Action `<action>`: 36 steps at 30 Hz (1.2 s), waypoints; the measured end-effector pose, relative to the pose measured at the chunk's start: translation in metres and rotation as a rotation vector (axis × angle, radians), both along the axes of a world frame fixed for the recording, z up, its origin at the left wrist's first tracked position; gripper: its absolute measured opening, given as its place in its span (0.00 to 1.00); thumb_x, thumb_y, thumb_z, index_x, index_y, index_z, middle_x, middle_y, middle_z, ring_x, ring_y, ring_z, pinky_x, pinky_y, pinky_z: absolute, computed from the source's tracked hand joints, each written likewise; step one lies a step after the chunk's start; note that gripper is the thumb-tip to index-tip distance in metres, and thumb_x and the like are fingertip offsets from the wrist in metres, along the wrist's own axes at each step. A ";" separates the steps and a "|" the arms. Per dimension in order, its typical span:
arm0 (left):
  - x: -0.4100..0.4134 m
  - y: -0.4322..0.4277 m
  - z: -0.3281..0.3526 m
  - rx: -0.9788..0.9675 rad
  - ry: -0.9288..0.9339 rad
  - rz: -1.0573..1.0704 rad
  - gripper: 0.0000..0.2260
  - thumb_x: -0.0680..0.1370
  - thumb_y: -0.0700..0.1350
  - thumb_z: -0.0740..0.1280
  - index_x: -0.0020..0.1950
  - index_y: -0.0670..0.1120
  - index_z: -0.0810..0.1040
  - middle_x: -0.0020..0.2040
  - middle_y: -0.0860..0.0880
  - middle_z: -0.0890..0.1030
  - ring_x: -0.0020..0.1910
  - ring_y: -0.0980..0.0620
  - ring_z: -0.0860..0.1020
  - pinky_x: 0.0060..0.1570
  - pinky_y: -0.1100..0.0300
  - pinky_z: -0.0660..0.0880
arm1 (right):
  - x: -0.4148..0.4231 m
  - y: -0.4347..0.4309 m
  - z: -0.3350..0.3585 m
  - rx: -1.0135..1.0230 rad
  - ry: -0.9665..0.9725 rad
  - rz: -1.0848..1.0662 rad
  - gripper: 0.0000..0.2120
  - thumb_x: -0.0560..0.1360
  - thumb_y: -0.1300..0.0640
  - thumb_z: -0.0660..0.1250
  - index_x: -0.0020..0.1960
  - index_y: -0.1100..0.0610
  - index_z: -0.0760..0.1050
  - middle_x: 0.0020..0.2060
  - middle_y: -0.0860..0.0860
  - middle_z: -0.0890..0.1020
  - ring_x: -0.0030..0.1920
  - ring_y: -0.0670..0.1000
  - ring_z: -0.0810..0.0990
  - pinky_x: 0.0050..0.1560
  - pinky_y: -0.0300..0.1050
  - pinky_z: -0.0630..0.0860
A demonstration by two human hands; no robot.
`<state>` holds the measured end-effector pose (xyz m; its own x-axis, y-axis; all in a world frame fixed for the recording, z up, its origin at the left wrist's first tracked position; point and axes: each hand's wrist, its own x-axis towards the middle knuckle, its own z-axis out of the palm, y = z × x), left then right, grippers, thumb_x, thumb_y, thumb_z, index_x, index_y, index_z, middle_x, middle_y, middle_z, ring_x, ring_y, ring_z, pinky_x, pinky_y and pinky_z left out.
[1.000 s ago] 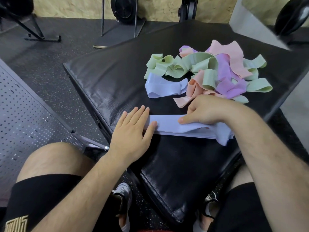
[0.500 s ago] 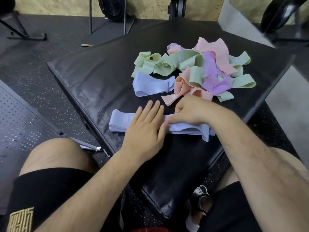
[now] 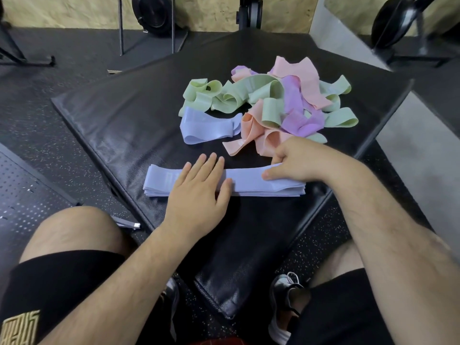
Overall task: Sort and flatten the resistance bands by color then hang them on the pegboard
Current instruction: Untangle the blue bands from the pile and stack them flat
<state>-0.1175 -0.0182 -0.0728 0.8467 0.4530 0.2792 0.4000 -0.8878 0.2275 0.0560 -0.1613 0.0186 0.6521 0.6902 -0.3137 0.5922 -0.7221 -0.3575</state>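
A black pad (image 3: 124,125) is lying on a speckled rubber floor (image 3: 62,78), its near corner pointing in between two shoes. The left shoe (image 3: 171,302) is mostly hiding behind an arm; the right shoe (image 3: 283,310), grey with a white sole, is showing its laces. Black shorts (image 3: 64,280) are covering both thighs, and a gold emblem (image 3: 20,327) is showing on the left leg. A tan chipboard wall (image 3: 74,8) is running along the back. A machine with a black wheel (image 3: 151,13) is standing against it, and another wheel (image 3: 395,23) is sitting at the far right. A stand's foot (image 3: 27,59) is resting on the floor at the far left.
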 end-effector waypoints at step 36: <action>0.023 -0.034 0.000 0.039 0.025 -0.279 0.23 0.84 0.56 0.49 0.79 0.58 0.64 0.79 0.51 0.64 0.79 0.52 0.60 0.78 0.57 0.49 | -0.003 -0.060 -0.013 0.117 -0.097 -0.005 0.04 0.76 0.49 0.70 0.51 0.44 0.79 0.52 0.48 0.71 0.47 0.47 0.75 0.50 0.45 0.74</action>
